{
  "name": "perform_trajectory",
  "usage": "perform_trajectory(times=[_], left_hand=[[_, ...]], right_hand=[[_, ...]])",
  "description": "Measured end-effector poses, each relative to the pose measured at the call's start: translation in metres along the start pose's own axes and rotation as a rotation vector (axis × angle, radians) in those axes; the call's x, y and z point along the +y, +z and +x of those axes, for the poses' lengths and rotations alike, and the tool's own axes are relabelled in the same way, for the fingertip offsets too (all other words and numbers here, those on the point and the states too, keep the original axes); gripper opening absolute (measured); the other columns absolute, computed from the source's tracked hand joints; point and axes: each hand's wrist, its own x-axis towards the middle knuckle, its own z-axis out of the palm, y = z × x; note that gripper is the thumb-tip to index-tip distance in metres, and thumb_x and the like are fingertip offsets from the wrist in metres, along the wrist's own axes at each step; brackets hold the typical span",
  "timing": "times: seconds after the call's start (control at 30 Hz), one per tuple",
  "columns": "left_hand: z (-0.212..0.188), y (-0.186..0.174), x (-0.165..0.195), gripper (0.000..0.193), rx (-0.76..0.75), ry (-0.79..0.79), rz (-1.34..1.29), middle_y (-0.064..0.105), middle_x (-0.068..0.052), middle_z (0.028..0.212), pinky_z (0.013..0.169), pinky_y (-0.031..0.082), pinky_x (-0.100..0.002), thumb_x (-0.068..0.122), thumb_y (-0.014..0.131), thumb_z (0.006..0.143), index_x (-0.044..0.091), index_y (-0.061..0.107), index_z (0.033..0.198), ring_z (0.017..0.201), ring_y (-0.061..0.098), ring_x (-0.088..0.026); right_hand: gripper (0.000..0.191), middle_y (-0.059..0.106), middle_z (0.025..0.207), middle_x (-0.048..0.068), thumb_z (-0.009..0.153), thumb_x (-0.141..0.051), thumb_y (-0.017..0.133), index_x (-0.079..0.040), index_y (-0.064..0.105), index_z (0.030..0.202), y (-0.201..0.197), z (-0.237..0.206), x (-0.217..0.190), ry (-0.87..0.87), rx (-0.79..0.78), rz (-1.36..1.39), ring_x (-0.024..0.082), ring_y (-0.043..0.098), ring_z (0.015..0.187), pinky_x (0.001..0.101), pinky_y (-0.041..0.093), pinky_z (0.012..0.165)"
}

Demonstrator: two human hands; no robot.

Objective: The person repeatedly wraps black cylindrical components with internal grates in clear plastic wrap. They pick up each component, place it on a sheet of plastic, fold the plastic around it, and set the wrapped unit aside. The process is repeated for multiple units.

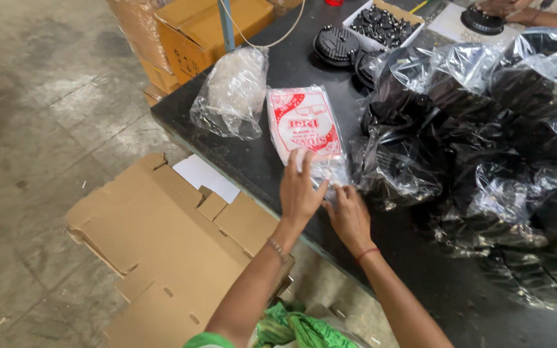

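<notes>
Packet (305, 125) of clear plastic bags with a red and white printed label: lies flat on the dark bench (278, 58), near its front edge. I see both hands at the packet's near end. Left hand (300, 192) rests on top, fingers spread flat on the plastic. Right hand (351, 218) is just beside it, fingers curled at the packet's lower corner; whether it actually pinches the plastic I cannot tell.

Containers noted:
- Clear bag (232, 95), left of the packet, crumpled; it seems to hold more clear plastic.
- White box (383, 24) at the far side, filled with small black parts.
- Heap of bagged black parts (485, 135) to the right, each round piece in its own clear bag, touching the packet's right edge.
- Two loose black discs (336, 45) beside the white box.

Flattened cardboard (162, 251) lies on the floor below the bench. Another person's hand (501, 8) rests on a black disc at the far corner.
</notes>
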Motion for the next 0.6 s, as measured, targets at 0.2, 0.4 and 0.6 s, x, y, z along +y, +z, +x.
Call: perform_trajectory(times=[0.2, 0.4, 0.6], left_hand=[[0.007, 0.016, -0.02, 0.026, -0.012, -0.061, -0.107, 0.062, -0.01, 0.112, 0.086, 0.056, -0.041, 0.007, 0.065, 0.091, 0.01, 0.068, 0.117, 0.107, 0.065, -0.031], [0.001, 0.009, -0.014, 0.018, 0.001, -0.085, -0.265, 0.066, -0.011, 0.108, 0.086, 0.055, -0.041, 0.006, 0.062, 0.096, 0.007, 0.067, 0.113, 0.102, 0.066, -0.033], [0.001, -0.005, -0.004, 0.034, 0.016, -0.12, -0.319, 0.061, -0.017, 0.126, 0.1, 0.051, -0.042, 0.004, 0.063, 0.093, 0.004, 0.059, 0.127, 0.118, 0.061, -0.037]], right_hand=[[0.023, 0.067, 0.073, 0.018, 0.1, -0.021, 0.062, 0.001, 0.072, 0.099, 0.072, 0.029, 0.036, 0.62, -0.073, 0.753, 0.021, 0.058, 0.058, 0.0412, 0.047, 0.056], [0.015, 0.068, 0.088, 0.016, 0.099, -0.011, 0.062, 0.003, 0.067, 0.101, 0.14, 0.069, 0.06, 0.445, -0.155, 0.452, 0.014, 0.06, 0.079, 0.0354, 0.049, 0.069], [0.02, 0.066, 0.104, 0.016, 0.1, -0.014, 0.06, 0.0, 0.062, 0.114, 0.176, 0.136, 0.068, 0.332, -0.357, 0.282, 0.018, 0.06, 0.093, 0.0355, 0.049, 0.08]])
